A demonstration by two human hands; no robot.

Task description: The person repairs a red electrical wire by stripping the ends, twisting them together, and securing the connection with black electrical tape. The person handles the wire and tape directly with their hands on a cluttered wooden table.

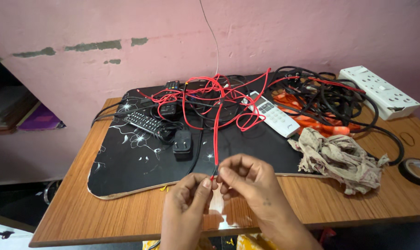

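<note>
We had the end of the red wire (215, 139) pinched between both hands just above the near edge of the tabletop (126, 217). Our left hand (184, 203) was closed on it with thumb and forefinger, and our right hand (249, 185) was closed on the same tip from the other side, the fingertips of the two hands nearly touching. From there the wire ran straight up and away from us into a loose red tangle lying on the black board (126, 162) with white flower marks.

We judged this to be fine work on the wire's end, such as baring or twisting the strands; a next move would have called for a steady pinch and a small pull, since the tip was short.

Around the tangle lay a black remote (143, 121), a black plug adapter (182, 143), and a white remote (272, 113) partly under the red loops. To the right sat a heap of black cables (330, 99), a crumpled rag (342, 157), a white power strip (379, 90), and a roll of black tape (416, 170). The knotted loops over the remotes seemed likeliest to snag if the wire were drawn toward us.
</note>
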